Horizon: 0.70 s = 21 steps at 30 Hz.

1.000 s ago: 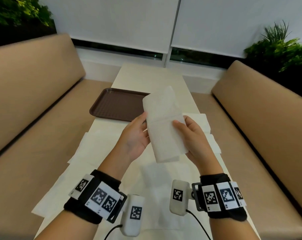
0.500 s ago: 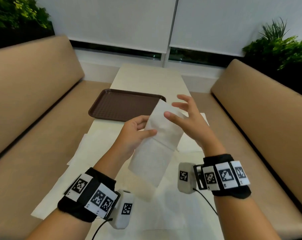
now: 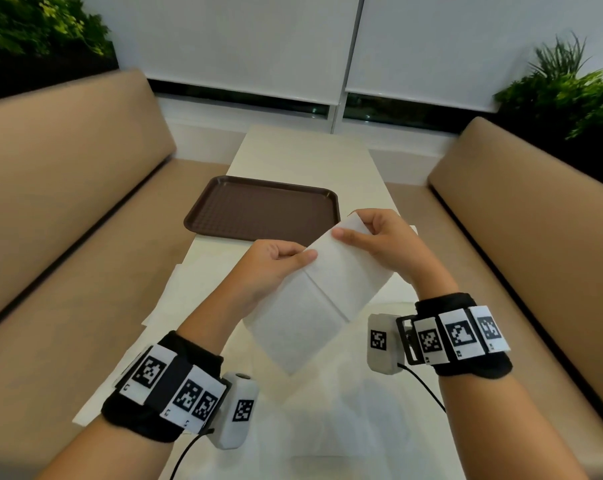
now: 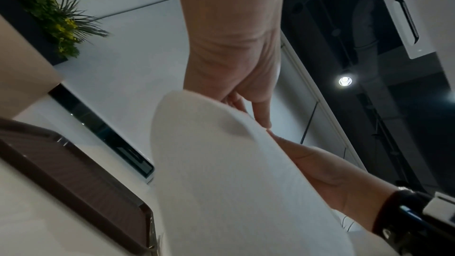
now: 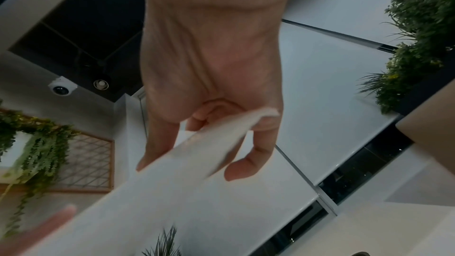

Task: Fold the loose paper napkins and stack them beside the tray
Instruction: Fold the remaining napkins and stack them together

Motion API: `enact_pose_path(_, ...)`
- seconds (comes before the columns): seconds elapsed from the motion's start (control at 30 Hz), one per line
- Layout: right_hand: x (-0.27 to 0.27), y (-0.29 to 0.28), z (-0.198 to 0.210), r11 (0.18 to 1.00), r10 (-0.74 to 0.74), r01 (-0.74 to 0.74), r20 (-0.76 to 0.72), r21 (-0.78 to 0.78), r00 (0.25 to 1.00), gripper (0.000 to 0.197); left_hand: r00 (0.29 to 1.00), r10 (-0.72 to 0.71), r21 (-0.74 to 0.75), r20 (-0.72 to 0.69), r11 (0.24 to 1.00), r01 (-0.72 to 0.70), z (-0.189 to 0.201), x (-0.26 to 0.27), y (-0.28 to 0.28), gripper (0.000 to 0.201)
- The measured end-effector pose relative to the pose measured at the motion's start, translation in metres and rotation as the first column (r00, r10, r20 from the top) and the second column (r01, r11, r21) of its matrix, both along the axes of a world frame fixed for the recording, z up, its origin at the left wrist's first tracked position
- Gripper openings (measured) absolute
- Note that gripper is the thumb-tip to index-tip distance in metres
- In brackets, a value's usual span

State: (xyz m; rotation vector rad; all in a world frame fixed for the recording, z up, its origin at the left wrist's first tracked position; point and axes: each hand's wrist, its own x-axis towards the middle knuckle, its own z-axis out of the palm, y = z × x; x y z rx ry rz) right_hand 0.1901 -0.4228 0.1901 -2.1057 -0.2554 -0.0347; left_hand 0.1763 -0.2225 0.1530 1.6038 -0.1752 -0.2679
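A white paper napkin (image 3: 322, 299), creased across its middle, hangs in the air above the table. My left hand (image 3: 279, 259) pinches its upper left edge between thumb and fingers. At the top corner my right hand (image 3: 372, 237) pinches it too. The left wrist view has the napkin (image 4: 221, 172) bulging below my fingers (image 4: 261, 112). From the right wrist, the napkin (image 5: 192, 163) runs out from under my curled fingers (image 5: 246, 164). The empty brown tray (image 3: 263, 207) lies on the table just beyond both hands.
Several loose white napkins (image 3: 189, 292) lie spread over the near part of the narrow white table (image 3: 310, 157), under and left of my arms. Tan benches (image 3: 61, 174) line both sides. Plants (image 3: 570, 88) stand behind the benches.
The napkin was turned from upright to slanting and lowered. My right hand left its side, reached up open, and now pinches its top corner; my left hand shifted to the upper edge.
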Motion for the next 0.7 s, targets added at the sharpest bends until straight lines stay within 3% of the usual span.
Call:
enact_pose_path(0.2,-0.009,-0.024,-0.016,0.984,-0.151,0.148,0.016,0.103,0.988,0.017,1.000,0.011,0.081,-0.008,0.997,-0.010,-0.019,0.000,0.007,0.012)
enact_pose_path(0.3,-0.021,-0.046,-0.047,0.963,-0.212,0.223,-0.090,0.148,0.973,0.018,0.994,-0.110,0.160,-0.022,0.981,0.113,-0.038,0.000,0.013,0.013)
enact_pose_path(0.43,-0.039,-0.078,-0.095,0.928,-0.269,0.327,-0.283,0.181,0.921,0.017,0.971,-0.220,0.134,-0.091,0.964,0.231,-0.066,0.006,0.009,0.015)
enact_pose_path(0.5,-0.044,-0.093,-0.114,0.894,-0.313,0.400,-0.359,0.201,0.879,0.023,0.963,-0.244,0.175,-0.115,0.949,0.261,-0.081,0.018,-0.005,0.034)
enact_pose_path(0.57,-0.042,-0.108,-0.128,0.866,-0.385,0.463,-0.338,0.189,0.859,0.021,0.957,-0.243,0.199,-0.157,0.942,0.271,-0.090,0.033,-0.028,0.042)
enact_pose_path(0.63,-0.032,-0.125,-0.137,0.849,-0.461,0.507,-0.260,0.148,0.848,0.014,0.960,-0.200,0.158,-0.198,0.960,0.233,-0.095,0.052,-0.056,0.035)
enact_pose_path(0.7,-0.015,-0.143,-0.140,0.826,-0.530,0.556,-0.208,0.089,0.822,0.021,0.955,-0.195,0.078,-0.223,0.973,0.217,-0.097,0.071,-0.085,0.027)
